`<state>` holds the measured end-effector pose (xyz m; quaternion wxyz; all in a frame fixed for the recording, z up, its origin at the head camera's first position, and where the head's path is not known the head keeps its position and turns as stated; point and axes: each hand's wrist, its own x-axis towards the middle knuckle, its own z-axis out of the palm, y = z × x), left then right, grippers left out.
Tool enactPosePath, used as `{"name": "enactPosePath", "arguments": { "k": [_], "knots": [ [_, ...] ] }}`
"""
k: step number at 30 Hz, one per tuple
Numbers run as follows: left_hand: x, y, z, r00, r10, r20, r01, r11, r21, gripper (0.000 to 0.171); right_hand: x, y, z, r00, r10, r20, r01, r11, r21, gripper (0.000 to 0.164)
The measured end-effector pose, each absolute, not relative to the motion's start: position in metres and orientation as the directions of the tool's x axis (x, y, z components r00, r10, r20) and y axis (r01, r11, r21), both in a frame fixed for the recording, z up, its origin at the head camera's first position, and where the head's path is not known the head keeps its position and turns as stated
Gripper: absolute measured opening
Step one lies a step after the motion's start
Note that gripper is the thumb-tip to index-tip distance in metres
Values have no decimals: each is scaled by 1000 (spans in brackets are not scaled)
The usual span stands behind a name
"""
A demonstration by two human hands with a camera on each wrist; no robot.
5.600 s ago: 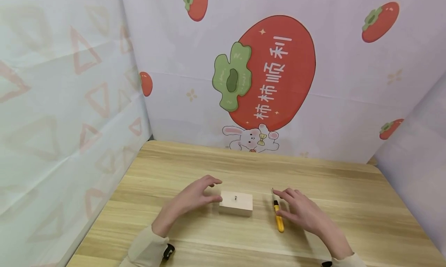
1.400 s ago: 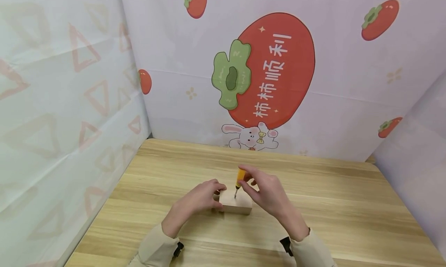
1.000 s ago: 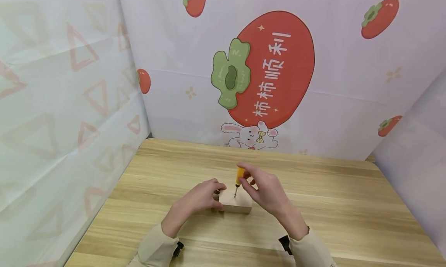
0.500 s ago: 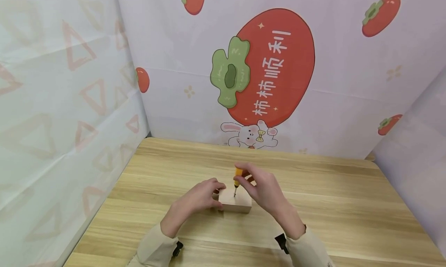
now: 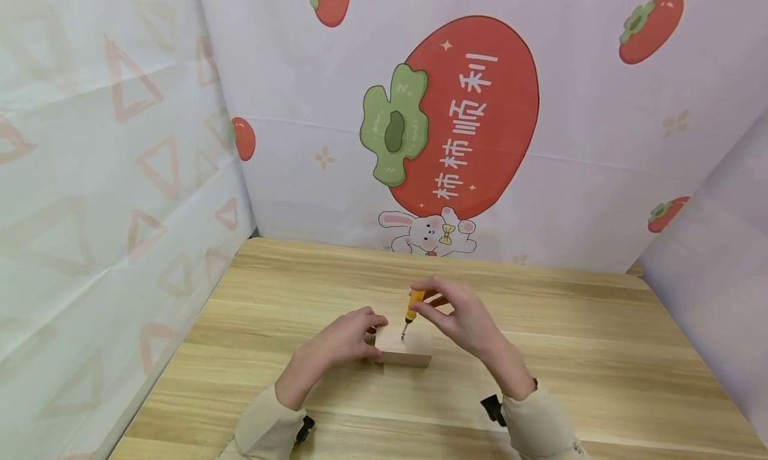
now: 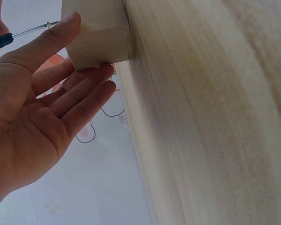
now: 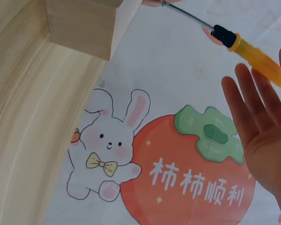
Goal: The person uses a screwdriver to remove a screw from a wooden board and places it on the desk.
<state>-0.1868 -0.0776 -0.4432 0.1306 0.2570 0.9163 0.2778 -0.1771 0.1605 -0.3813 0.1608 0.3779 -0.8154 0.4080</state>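
Observation:
A pale wooden block (image 5: 414, 353) lies on the table, with a small screw (image 5: 403, 337) standing up from its top face. My left hand (image 5: 345, 337) grips the block's left end between thumb and fingers; the left wrist view shows the thumb (image 6: 61, 33) on the upper side and the fingers along the far side. In my right hand (image 5: 465, 317) is a screwdriver (image 5: 413, 308) with a yellow handle and black collar, pinched near the handle's top. It leans slightly to the right, its metal shaft (image 7: 189, 15) running down to the screw head.
The wood-grain table (image 5: 570, 360) extends around the block on all sides. Behind it hangs a white backdrop (image 5: 588, 200) printed with persimmons and a rabbit; another printed sheet (image 5: 120, 247) closes off the left side.
Earlier the screwdriver lay on the table under my right hand; it then came up onto the screw. Over the last half second its handle tilted rightward. My left hand closed on the block and stays there.

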Motion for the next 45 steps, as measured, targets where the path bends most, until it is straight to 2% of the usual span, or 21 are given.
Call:
{"name": "enactPosePath", "arguments": {
  "k": [5, 10, 16, 24, 35, 45],
  "knots": [
    [-187, -77, -443, -832, 548, -90, 408, 713, 570, 54, -168, 148, -381, -655, -346, 672, -736, 494, -462, 36],
    [-188, -78, -443, -831, 549, -87, 414, 715, 563, 53, -162, 141, -376, -689, -295, 662, -703, 495, -511, 33],
    [-189, -79, -444, -829, 554, -78, 424, 712, 559, 52, -162, 140, -371, -714, -321, 623, -695, 440, -569, 25],
    [-189, -79, -443, -828, 553, -92, 412, 712, 569, 52, -163, 145, -367, -773, -405, 488, -627, 368, -687, 25],
    [-187, -76, -445, -829, 551, -97, 408, 713, 570, 53, -159, 138, -376, -710, -292, 641, -693, 452, -562, 36],
    [-186, -77, -445, -831, 549, -88, 409, 711, 572, 54, -159, 137, -374, -699, -258, 667, -703, 421, -573, 30]
  ]
}}
